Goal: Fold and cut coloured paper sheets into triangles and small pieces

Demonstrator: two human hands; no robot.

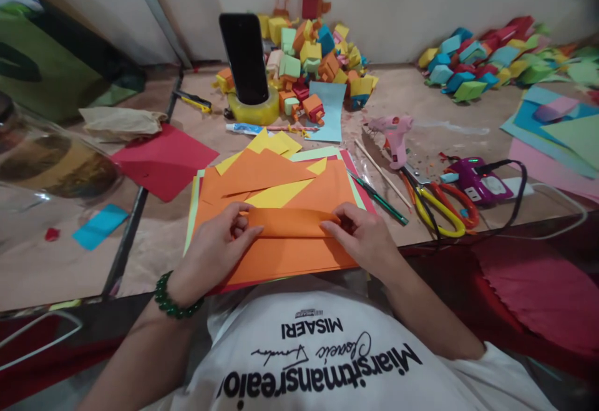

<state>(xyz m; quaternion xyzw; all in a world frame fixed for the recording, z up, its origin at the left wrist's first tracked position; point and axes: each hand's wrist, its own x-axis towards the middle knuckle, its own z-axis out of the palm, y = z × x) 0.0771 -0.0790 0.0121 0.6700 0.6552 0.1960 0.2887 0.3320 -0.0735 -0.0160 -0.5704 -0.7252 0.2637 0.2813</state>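
A folded orange paper strip point(290, 222) is stretched level between my two hands. My left hand point(218, 242), with a green bead bracelet at the wrist, pinches its left end between thumb and fingers. At the right end my right hand point(362, 236) pinches it the same way. Beneath lies a stack of orange sheets point(290, 256) near the table's front edge, with green, yellow and red sheets showing at its sides. Loose orange pieces point(262, 174) and yellow pieces point(281, 194) rest on the stack beyond the strip.
A phone point(244, 58) stands in a tape roll point(253, 109) before piled paper blocks point(309, 52). To the right lie a green pen point(381, 200), scissors point(440, 208), a pink glue gun point(397, 140) and a purple power adapter point(484, 180). A glass jar point(56, 161) is at left.
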